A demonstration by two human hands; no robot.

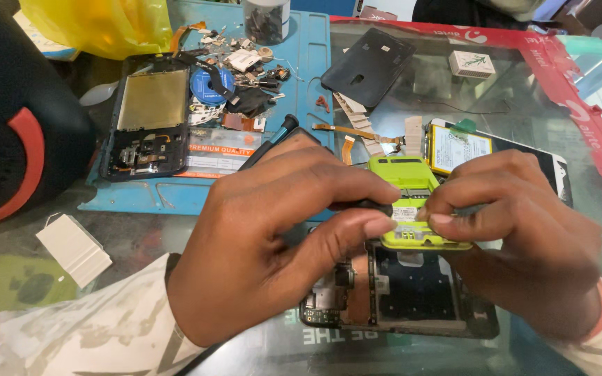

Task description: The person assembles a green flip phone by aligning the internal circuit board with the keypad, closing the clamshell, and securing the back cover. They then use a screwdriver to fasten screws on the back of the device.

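Note:
My left hand [280, 237] grips a black screwdriver [276, 136] whose blue-tipped handle sticks up past my knuckles; its tip end sits against a small lime-green phone body [405, 182]. My right hand [517, 230] pinches the right side of that green phone body, holding it above an opened black smartphone [412, 296] that lies with its circuit board exposed on the glass table.
A blue repair mat [308, 63] carries another opened phone [149, 118], a blue tape roll and several loose parts. A black back cover [369, 66], a battery on a phone [458, 147], a small white box [472, 63], a white block [74, 248] and a yellow bag [106, 24] lie around.

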